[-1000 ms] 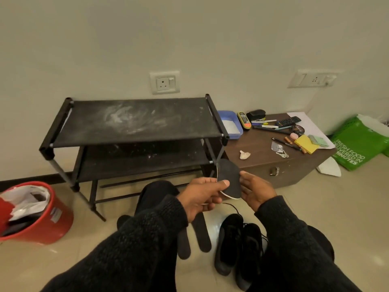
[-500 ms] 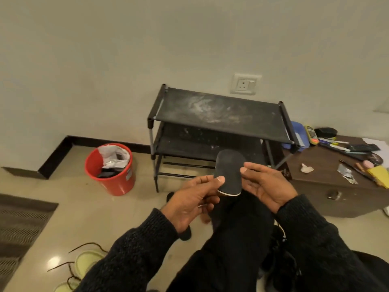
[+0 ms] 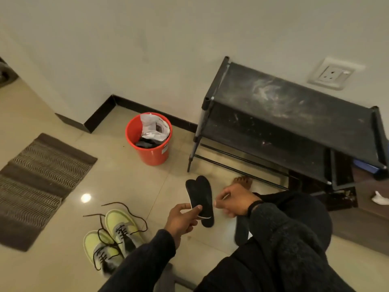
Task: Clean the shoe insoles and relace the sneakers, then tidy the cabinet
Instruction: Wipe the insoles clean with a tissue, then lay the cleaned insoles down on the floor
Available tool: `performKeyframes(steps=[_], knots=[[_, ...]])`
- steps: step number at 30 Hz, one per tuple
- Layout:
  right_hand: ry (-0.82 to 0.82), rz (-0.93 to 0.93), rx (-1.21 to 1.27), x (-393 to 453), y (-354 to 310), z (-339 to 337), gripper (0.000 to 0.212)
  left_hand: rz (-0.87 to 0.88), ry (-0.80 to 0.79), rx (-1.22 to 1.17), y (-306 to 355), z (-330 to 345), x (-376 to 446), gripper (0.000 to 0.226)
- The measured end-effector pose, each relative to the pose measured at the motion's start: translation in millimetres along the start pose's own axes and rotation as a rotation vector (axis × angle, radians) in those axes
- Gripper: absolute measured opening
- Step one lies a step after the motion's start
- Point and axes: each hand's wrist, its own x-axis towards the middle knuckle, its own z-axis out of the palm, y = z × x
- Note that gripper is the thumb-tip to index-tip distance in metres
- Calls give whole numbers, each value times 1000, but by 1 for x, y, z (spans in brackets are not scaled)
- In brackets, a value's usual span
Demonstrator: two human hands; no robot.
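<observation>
A red bucket (image 3: pixel 149 142) stands on the tiled floor (image 3: pixel 117 186) at about 11 o'clock, close to the dark skirting board (image 3: pixel 145 107), with crumpled white paper (image 3: pixel 154 128) and something dark inside it. At 9 o'clock a striped brown mat (image 3: pixel 40 184) lies flat on the floor, well apart from the bucket. At 2 o'clock a white wall socket (image 3: pixel 334 73) sits in the pale wall (image 3: pixel 147 43). At 3 o'clock a small white crumpled scrap (image 3: pixel 380 199) rests on a brown wooden worktop (image 3: pixel 370 209).
</observation>
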Motion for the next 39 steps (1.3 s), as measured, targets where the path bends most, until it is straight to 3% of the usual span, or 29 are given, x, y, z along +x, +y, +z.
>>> performKeyframes(steps=[5,9,13,17,21,26,34,39], knots=[[24,-60,-35,34,-5,-11,18,-143,146,23,-40,-4,77,45],[57,-32,-140,63,5,-12,16,-183,247,173,-63,-3,119,48],[8,-20,-95,75,11,-8,19,-255,332,265,-90,-7,153,48],[-10,-21,-103,82,22,-10,16,-318,321,237,-101,-8,173,45],[36,4,-141,86,25,-11,20,-376,304,260,-98,-8,176,58],[146,-6,-111,80,14,-11,17,-186,264,612,-63,-2,156,48],[482,-249,-69,19,-10,-44,4,354,-33,607,77,61,94,22],[704,-418,-143,-42,-4,-93,11,738,-82,754,147,115,25,9]])
